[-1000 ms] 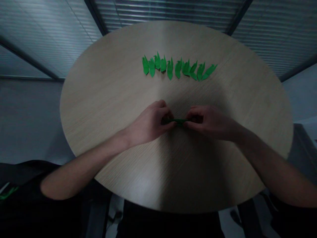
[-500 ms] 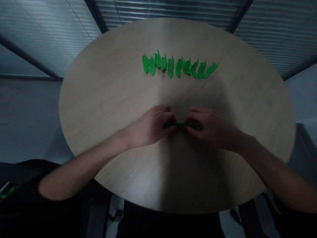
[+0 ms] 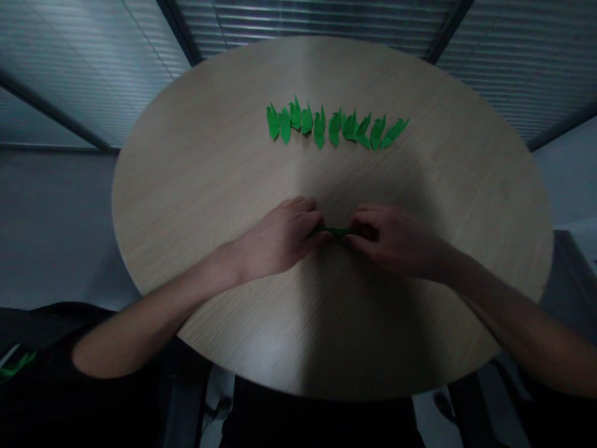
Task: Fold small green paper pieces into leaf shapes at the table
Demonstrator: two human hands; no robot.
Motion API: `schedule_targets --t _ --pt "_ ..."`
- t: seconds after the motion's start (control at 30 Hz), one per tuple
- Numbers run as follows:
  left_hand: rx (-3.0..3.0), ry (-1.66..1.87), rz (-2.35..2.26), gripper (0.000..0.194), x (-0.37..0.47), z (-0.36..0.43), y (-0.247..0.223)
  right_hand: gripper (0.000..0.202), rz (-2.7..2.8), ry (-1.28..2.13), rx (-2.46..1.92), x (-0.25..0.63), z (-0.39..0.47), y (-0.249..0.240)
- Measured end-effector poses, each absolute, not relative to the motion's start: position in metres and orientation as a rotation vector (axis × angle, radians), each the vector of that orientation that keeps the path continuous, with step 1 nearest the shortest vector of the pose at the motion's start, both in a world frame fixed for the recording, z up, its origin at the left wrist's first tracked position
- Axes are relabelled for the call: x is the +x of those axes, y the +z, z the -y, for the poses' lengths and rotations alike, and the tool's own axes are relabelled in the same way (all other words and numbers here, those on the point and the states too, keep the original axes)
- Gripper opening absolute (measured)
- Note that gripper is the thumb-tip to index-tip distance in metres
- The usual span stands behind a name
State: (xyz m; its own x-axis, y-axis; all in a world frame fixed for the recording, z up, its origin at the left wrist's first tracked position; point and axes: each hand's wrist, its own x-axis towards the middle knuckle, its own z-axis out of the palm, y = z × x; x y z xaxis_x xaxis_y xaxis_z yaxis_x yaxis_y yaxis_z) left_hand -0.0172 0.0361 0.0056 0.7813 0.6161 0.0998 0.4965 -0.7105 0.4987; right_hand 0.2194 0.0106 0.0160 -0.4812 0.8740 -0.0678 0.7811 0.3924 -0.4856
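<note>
A thin green folded piece (image 3: 338, 231) is held above the desk (image 3: 209, 155) between the left hand (image 3: 298, 230) and the right hand (image 3: 389, 239), each end pinched by fingertips. Beyond it, green folded figures (image 3: 319, 129) are arranged in a row.

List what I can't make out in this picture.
Both ends of the green paper: head view, hidden by the left hand and right hand.
Fine folds in the row of paper shapes: head view, too small and dim.
The rest of the right arm: head view, cut off by the right edge.
What lies behind the blinds: head view, hidden by their slats.
</note>
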Motion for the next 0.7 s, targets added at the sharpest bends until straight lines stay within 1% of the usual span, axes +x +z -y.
schedule_targets --t 0.13,0.3,0.53,0.7 --pt "2.490 0.366 -0.843 0.025 -0.0176 -0.0368 0.0049 0.016 2.436 0.771 -1.540 0.2191 -0.0143 0.0211" --pt "2.471 0.344 -0.864 0.027 -0.0169 -0.0384 0.0039 0.018 2.436 0.877 -1.528 0.2224 -0.0169 0.0223" --pt "2.445 0.344 -0.910 0.028 -0.0155 -0.0394 0.0008 0.019 2.400 0.855 -1.581 0.2223 -0.0177 0.0197" --pt "2.419 0.353 -1.039 0.026 -0.0135 -0.0371 0.0016 0.019 2.401 0.834 -1.613 0.2206 -0.0186 0.0214"
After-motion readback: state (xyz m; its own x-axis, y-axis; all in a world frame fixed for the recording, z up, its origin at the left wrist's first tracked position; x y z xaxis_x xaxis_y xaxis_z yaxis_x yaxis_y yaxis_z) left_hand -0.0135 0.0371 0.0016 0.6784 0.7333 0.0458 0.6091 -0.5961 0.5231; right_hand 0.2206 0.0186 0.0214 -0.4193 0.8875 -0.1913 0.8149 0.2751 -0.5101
